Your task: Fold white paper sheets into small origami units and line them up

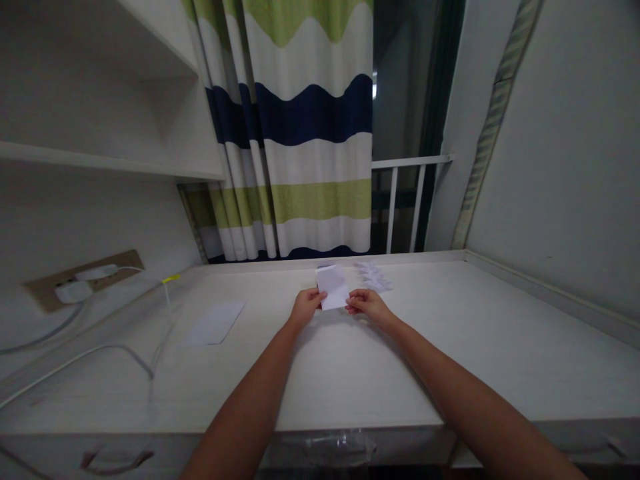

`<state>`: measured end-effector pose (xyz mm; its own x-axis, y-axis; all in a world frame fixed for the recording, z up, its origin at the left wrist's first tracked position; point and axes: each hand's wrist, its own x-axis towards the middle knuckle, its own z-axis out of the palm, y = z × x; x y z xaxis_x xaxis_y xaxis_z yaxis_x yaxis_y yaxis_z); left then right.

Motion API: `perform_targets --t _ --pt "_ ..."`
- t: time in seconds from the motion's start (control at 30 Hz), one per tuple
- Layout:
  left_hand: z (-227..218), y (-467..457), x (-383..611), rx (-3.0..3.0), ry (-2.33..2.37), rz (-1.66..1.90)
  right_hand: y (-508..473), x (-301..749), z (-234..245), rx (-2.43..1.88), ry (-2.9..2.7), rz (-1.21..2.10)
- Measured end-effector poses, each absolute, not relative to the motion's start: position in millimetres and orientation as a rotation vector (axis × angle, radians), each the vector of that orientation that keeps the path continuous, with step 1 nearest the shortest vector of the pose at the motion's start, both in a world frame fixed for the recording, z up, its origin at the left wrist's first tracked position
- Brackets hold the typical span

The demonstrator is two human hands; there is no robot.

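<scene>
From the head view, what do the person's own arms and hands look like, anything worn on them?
The left hand and right hand are ungloved. Both forearms are bare, slimmer toward the wrists, with no sleeve, watch or bracelet showing. Rings are too small to rule out.

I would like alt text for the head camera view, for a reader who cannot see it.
A person's left hand and right hand hold a small white sheet by its sides over a white desk. Another sheet lies to the left; pointed white pieces lie just beyond the right hand. A striped curtain hangs behind the desk.
</scene>
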<state>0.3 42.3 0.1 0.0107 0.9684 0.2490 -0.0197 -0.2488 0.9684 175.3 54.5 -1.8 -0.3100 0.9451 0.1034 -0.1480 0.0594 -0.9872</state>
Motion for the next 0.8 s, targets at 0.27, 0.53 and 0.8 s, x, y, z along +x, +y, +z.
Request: perform_targets --t 0.27,0.53,0.8 --pt "0.6 40.9 1.0 1.366 1.019 1.352 59.5 176.0 -6.4 -0.866 -1.377 1.365" --pt "-6.7 48.1 -1.6 1.370 1.033 1.258 60.7 176.4 -4.1 -0.827 -1.365 1.300" --pt "-7.2 47.1 -1.5 1.407 1.041 1.160 62.7 178.4 -3.0 -0.830 -1.320 1.271"
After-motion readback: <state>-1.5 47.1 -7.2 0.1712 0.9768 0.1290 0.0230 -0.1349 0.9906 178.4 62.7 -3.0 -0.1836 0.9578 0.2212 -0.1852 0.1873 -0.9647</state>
